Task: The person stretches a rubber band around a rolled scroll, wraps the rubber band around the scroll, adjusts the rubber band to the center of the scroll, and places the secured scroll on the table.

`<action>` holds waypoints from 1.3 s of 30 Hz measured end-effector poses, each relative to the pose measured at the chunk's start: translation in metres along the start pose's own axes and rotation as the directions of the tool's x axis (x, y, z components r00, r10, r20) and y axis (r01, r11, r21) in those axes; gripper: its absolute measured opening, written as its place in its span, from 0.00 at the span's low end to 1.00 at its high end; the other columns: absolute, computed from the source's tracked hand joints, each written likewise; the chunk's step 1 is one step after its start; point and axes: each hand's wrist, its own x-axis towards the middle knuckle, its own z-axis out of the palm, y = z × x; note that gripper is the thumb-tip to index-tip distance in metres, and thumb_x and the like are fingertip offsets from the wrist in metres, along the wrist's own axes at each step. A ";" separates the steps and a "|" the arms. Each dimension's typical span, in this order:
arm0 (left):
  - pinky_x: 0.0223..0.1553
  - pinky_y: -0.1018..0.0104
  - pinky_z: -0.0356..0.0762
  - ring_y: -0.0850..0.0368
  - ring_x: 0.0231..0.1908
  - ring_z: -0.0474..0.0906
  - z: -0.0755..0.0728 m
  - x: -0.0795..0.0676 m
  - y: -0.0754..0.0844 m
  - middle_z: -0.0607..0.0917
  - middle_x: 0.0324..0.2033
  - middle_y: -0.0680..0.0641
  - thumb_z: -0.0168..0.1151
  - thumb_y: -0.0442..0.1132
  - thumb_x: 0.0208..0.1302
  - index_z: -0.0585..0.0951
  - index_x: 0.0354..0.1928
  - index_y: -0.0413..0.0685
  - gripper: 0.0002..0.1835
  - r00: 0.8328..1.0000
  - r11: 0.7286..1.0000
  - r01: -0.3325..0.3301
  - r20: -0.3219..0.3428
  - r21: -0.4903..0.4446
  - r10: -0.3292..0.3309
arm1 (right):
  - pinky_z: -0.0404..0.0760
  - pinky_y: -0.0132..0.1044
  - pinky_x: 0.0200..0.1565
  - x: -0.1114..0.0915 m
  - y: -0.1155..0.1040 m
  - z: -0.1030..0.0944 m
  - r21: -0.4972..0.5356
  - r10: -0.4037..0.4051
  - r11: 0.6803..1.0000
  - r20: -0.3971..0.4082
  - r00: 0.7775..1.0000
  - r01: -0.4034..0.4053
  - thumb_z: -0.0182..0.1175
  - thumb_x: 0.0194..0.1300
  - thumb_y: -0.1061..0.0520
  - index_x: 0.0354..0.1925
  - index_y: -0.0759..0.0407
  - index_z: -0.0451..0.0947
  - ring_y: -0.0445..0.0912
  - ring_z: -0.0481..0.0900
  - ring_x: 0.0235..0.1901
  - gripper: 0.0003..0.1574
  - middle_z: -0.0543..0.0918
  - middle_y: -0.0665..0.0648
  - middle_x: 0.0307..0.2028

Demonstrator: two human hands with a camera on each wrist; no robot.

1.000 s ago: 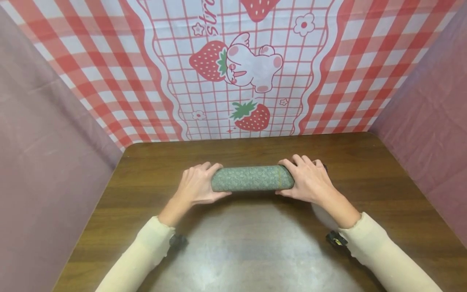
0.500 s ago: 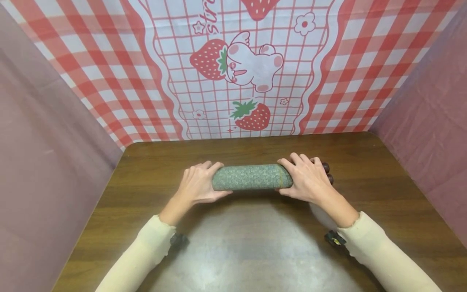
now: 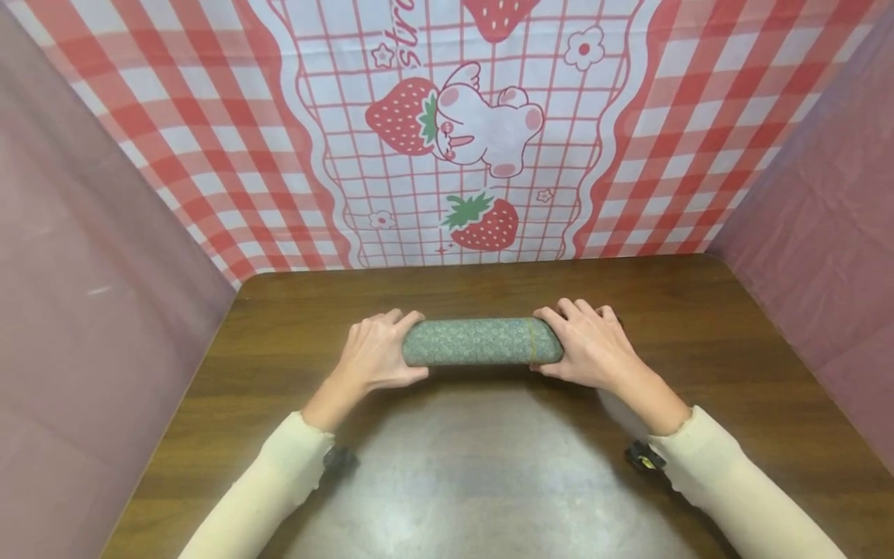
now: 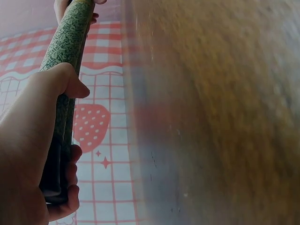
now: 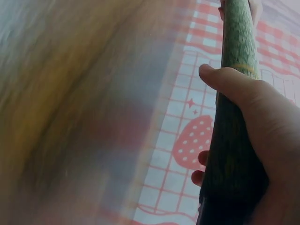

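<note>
A green patterned scroll [image 3: 475, 341], rolled up and crossed by a thin yellow stripe near its right end, lies level between both hands over the wooden table [image 3: 698, 334]. My left hand [image 3: 373, 353] grips the left end, thumb on the near side and fingers round the far side. At the other end, my right hand [image 3: 594, 345] holds it the same way. The left wrist view shows a dark end piece [image 4: 52, 171] within the left hand's curled fingers. Most of the scroll's right end is hidden behind the right hand.
A red and white strawberry-print cloth [image 3: 482, 116] hangs behind the table's far edge. Pinkish drapes stand at both sides, the left drape [image 3: 91, 272] and the right drape [image 3: 824, 248]. Small dark devices sit at the wrists, such as the right one [image 3: 644, 456].
Two dark round knobs showed past the right hand half a second ago and are now almost hidden. The left thumb has drawn back slightly to the left. Both hands keep their hold on the scroll.
</note>
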 end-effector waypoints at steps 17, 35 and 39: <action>0.23 0.56 0.83 0.47 0.32 0.88 0.003 0.001 0.004 0.91 0.40 0.47 0.86 0.67 0.40 0.85 0.62 0.58 0.45 1.000 1.000 -0.003 -0.004 0.001 0.003 | 0.80 0.64 0.47 0.003 -0.008 0.001 -0.016 -0.005 1.000 -0.030 1.000 0.004 0.91 0.43 0.34 0.68 0.50 0.82 0.62 0.85 0.53 0.58 0.86 0.64 0.53; 0.24 0.56 0.84 0.47 0.31 0.87 -0.001 0.006 0.005 0.92 0.39 0.47 0.87 0.65 0.39 0.85 0.62 0.58 0.44 0.999 1.000 0.005 -0.038 -0.029 -0.006 | 0.82 0.65 0.47 0.005 -0.006 -0.004 -0.095 0.000 0.995 -0.110 0.994 -0.011 0.89 0.39 0.25 0.68 0.44 0.84 0.65 0.85 0.54 0.60 0.86 0.65 0.55; 0.25 0.55 0.84 0.46 0.32 0.88 -0.001 0.006 0.006 0.92 0.40 0.47 0.86 0.66 0.40 0.85 0.62 0.58 0.44 1.000 1.000 0.004 -0.023 -0.027 -0.005 | 0.82 0.65 0.47 0.005 -0.008 -0.005 -0.098 0.001 0.995 -0.088 0.996 -0.009 0.88 0.41 0.24 0.69 0.42 0.83 0.64 0.85 0.54 0.59 0.86 0.65 0.55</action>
